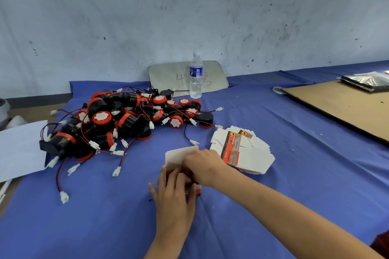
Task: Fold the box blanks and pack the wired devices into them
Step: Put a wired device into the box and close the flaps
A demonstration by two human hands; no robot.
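Two hands work one box blank (181, 156) at the near middle of the blue-covered tabletop (294, 153): the left hand (174, 193) lies over its lower part with fingers (179, 176) curled against the card, and the right hand (203, 165) reaches across from the right, its fingers bent down onto the fold, so both grip the blank. One white panel stands up behind the hands; a red printed corner shows beneath them. Just right of the hands lies one fanned stack of flat box blanks (244, 150), too many and too overlapped to count. To the far left sits one heap of wired devices (117, 124), black cylinders with red bands, roughly two dozen or more, tangled in red and black leads ending in white plugs. One water bottle (195, 75) stands behind the heap, before a grey board (168, 75) leaning on the wall. A cardboard sheet (341, 107) lies at right, cut off by the edge, with a dark plastic packet (367, 81) on it. A white sheet (19, 149) is cut off at left. The hands hide the fold itself.
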